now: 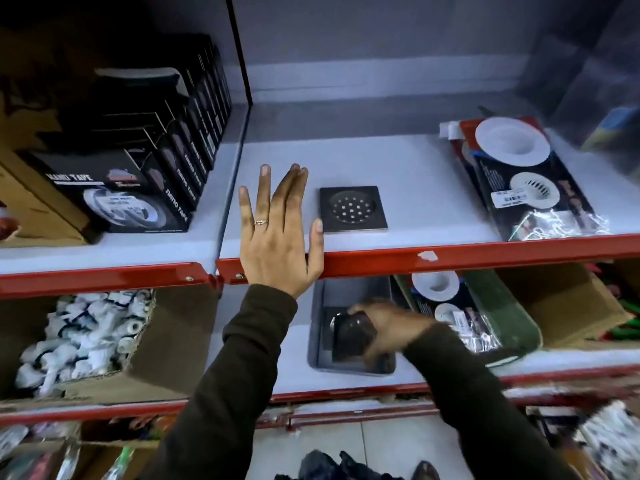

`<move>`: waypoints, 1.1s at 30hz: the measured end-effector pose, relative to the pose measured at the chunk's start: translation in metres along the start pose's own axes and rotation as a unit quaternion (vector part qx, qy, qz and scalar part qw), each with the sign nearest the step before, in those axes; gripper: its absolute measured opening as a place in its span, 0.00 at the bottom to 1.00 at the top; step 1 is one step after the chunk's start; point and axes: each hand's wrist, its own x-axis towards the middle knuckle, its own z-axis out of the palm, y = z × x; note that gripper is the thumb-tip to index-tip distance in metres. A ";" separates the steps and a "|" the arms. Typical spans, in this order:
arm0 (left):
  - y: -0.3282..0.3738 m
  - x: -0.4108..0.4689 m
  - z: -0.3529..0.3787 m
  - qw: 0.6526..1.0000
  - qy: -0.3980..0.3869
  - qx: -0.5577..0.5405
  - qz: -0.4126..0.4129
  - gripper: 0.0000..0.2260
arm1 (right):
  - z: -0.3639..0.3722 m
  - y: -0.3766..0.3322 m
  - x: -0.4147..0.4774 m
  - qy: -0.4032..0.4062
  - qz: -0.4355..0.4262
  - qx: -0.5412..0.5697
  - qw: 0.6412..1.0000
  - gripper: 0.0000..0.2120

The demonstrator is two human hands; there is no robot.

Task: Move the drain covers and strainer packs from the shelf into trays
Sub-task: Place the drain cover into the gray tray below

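A dark square drain cover (352, 209) with round holes lies flat on the upper shelf (398, 174). My left hand (278, 233) is spread open just left of it, thumb close to its near left corner. On the lower shelf my right hand (384, 329) grips another dark drain cover (353, 336) inside a grey tray (317, 327). A strainer pack (526, 178) with white round strainers lies at the upper shelf's right. Another strainer pack (446, 303) sits in a dark green tray (512, 317) beside the grey one.
Black nano tape boxes (138, 161) stand in a carton on the upper left. A carton of white pipe fittings (83, 337) sits lower left, and a brown carton (568, 299) lower right. Red shelf edges (450, 259) run across. More goods lie below.
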 end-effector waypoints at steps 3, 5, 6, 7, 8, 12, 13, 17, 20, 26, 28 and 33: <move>0.000 0.001 0.000 1.000 -0.005 0.001 -0.004 0.29 | 0.038 0.012 0.062 0.067 0.029 -0.039 0.997 0.36; 0.001 0.000 0.000 1.000 -0.007 0.002 -0.004 0.29 | 0.056 0.019 0.083 0.073 0.037 -0.055 0.995 0.33; 0.000 0.000 -0.001 1.000 -0.008 0.004 -0.004 0.29 | 0.061 0.021 0.088 0.072 0.044 -0.051 0.995 0.32; 0.001 0.000 -0.001 1.000 -0.010 0.004 -0.005 0.29 | 0.064 0.026 0.089 0.069 0.047 -0.059 0.995 0.32; 0.001 0.000 -0.001 1.000 -0.014 0.006 -0.005 0.29 | 0.065 0.027 0.088 0.062 0.040 -0.075 0.994 0.33; 0.001 0.000 -0.001 1.000 -0.021 0.014 -0.008 0.30 | 0.042 0.002 0.051 0.048 -0.004 -0.002 0.999 0.30; 0.001 0.000 0.000 1.000 -0.021 0.015 -0.009 0.30 | 0.028 -0.009 0.033 0.050 -0.021 0.045 0.998 0.27; 0.001 0.000 0.000 1.000 -0.020 0.020 -0.008 0.30 | -0.053 -0.054 -0.068 -0.038 -0.057 0.152 0.986 0.17; 0.001 -0.001 -0.001 0.999 -0.027 0.026 -0.009 0.30 | -0.115 -0.069 -0.110 0.065 -0.103 0.150 0.981 0.16; 0.002 -0.001 -0.002 0.998 -0.047 0.023 -0.020 0.30 | -0.177 -0.067 -0.035 0.174 -0.023 -0.026 0.984 0.45; 0.002 -0.001 -0.002 0.998 -0.044 0.026 -0.018 0.30 | -0.183 -0.065 -0.013 0.123 -0.008 -0.041 0.991 0.39; 0.002 -0.001 -0.003 0.998 -0.043 0.029 -0.020 0.31 | -0.189 -0.070 -0.006 0.128 0.003 -0.103 0.986 0.32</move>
